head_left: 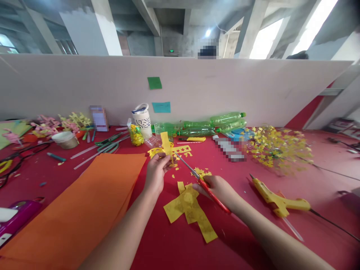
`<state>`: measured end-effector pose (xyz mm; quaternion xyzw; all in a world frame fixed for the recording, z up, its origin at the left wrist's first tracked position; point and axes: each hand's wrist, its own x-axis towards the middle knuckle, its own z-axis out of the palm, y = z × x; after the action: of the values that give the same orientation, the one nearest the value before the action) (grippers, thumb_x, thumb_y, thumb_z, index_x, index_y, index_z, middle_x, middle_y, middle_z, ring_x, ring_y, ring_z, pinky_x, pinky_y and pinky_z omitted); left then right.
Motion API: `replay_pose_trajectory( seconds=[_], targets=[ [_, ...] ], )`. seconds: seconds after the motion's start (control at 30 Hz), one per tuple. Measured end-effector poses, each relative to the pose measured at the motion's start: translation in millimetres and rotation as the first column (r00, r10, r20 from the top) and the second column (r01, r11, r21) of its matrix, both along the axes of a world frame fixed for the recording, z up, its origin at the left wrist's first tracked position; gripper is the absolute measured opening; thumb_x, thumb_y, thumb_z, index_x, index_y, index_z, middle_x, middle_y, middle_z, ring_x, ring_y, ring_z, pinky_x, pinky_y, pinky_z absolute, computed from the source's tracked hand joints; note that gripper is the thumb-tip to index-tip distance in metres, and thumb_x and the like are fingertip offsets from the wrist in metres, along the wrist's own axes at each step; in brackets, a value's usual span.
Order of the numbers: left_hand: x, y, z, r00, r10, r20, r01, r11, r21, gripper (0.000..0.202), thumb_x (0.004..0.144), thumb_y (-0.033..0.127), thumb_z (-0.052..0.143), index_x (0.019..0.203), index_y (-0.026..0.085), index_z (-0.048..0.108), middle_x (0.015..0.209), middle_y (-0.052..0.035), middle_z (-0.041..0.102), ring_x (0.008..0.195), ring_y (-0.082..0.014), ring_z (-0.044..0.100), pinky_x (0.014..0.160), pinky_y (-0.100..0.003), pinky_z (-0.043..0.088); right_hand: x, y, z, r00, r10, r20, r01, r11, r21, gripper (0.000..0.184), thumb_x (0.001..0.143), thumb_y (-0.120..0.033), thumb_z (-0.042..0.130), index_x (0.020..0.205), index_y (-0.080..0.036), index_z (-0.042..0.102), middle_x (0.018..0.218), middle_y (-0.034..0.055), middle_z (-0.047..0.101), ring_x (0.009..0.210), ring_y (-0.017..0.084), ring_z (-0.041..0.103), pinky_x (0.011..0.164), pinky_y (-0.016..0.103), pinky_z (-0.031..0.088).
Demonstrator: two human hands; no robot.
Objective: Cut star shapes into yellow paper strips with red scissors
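Note:
My left hand (157, 170) is closed on a strip of yellow paper (165, 142), pinched between thumb and fingers and held upright. In my right hand (221, 191) is a pair of red-handled scissors (206, 187). Their blades point up and left, with the tip close to the strip; whether the blades touch it I cannot tell. Below the hands lie several crossed yellow paper strips (191, 206) with faint outlines. Small yellow stars (202, 172) are heaped just beyond my right hand. A strip with star-shaped holes (182, 149) lies behind the left fingertips.
Orange sheets (107, 187) cover the left. A yellow glue gun (281, 198) lies at the right, its cord trailing off. Green plastic bottles (197, 129), a white cup (143, 122) and a yellow box cutter (197, 139) are at the back. Yellow star branches (277, 150) spread at right.

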<state>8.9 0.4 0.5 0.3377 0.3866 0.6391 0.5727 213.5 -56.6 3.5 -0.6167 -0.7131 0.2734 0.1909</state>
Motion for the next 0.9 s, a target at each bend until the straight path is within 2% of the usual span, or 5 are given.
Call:
replay_pose_trajectory(
  seconds=[0.13, 0.23, 0.57, 0.77, 0.9],
  targets=[
    [7, -6, 2.5, 0.998, -0.034, -0.051, 0.036, 0.999, 0.025, 0.029, 0.068, 0.031, 0.073, 0.081, 0.017, 0.052, 0.066, 0.0019, 0.065, 0.055, -0.0115, 0.064, 0.049, -0.018, 0.043, -1, -2, 2.2, 1.0, 0.001, -0.026, -0.002, 1.0, -0.009, 0.052, 0.074, -0.059, 0.062, 0.055, -0.021, 0.033, 0.05, -0.0043, 0.033, 0.047, 0.01, 0.03, 0.045, 0.024, 0.019],
    [8, -7, 3.5, 0.994, -0.059, -0.092, 0.064, 0.997, 0.049, 0.027, 0.07, 0.032, 0.071, 0.082, 0.016, 0.053, 0.064, 0.0026, 0.062, 0.052, -0.0113, 0.062, 0.046, -0.019, 0.041, -3, -3, 4.9, 0.994, 0.034, -0.103, -0.039, 0.998, -0.049, 0.052, 0.075, -0.059, 0.061, 0.055, -0.021, 0.032, 0.053, -0.0053, 0.029, 0.048, 0.009, 0.027, 0.045, 0.023, 0.02],
    [4, -5, 0.7, 0.983, -0.022, -0.181, 0.053, 0.984, 0.169, 0.025, 0.074, 0.03, 0.068, 0.088, 0.021, 0.05, 0.074, 0.0022, 0.065, 0.062, -0.0112, 0.062, 0.057, -0.022, 0.048, -5, -8, 18.1, 0.973, 0.054, -0.226, -0.09, 0.984, -0.152, 0.048, 0.076, -0.056, 0.06, 0.056, -0.02, 0.037, 0.051, -0.0054, 0.033, 0.045, 0.008, 0.031, 0.042, 0.022, 0.02],
    [4, -5, -2.0, 0.973, 0.014, -0.229, 0.04, 0.972, 0.23, 0.022, 0.079, 0.031, 0.065, 0.089, 0.021, 0.048, 0.072, 0.003, 0.062, 0.063, -0.0101, 0.059, 0.058, -0.021, 0.049, -6, -10, 13.0, 0.959, 0.044, -0.28, -0.098, 0.979, -0.18, 0.044, 0.078, -0.055, 0.061, 0.059, -0.018, 0.044, 0.049, -0.0048, 0.04, 0.042, 0.008, 0.036, 0.039, 0.021, 0.024],
    [4, -6, -1.4, 0.968, 0.04, -0.248, 0.024, 0.968, 0.251, 0.021, 0.08, 0.031, 0.064, 0.089, 0.021, 0.048, 0.071, 0.0029, 0.062, 0.064, -0.0103, 0.059, 0.06, -0.021, 0.049, -7, -11, 10.5, 0.934, -0.011, -0.356, -0.09, 0.96, -0.266, 0.043, 0.078, -0.056, 0.061, 0.061, -0.018, 0.05, 0.045, -0.0057, 0.038, 0.036, 0.007, 0.036, 0.036, 0.02, 0.026]
  ],
)
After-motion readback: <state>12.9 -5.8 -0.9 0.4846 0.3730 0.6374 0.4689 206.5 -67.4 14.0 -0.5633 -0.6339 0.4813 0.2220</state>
